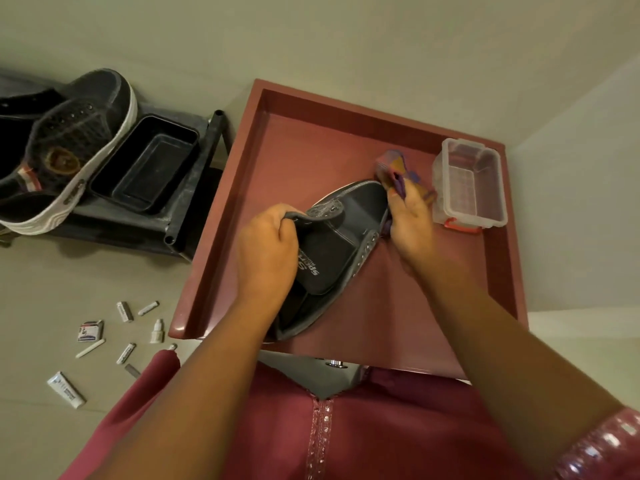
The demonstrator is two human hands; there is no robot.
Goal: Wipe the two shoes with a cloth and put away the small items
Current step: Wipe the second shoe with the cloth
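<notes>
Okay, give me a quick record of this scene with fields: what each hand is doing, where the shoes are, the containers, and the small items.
left hand: grips the dark shoe at its opening
right hand: holds the cloth against that shoe's toe
surface: red tray
second shoe: on the black rack, beside the black tub
clear box: on the tray, empty
small items: scattered on the floor

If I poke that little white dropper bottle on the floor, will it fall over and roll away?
Probably it tips easily: the dropper bottle stands upright on a narrow base, taller than it is wide. It looks round, so once down it may roll a little on the smooth floor. It seems small plastic, so likely light and not breakable.
</notes>
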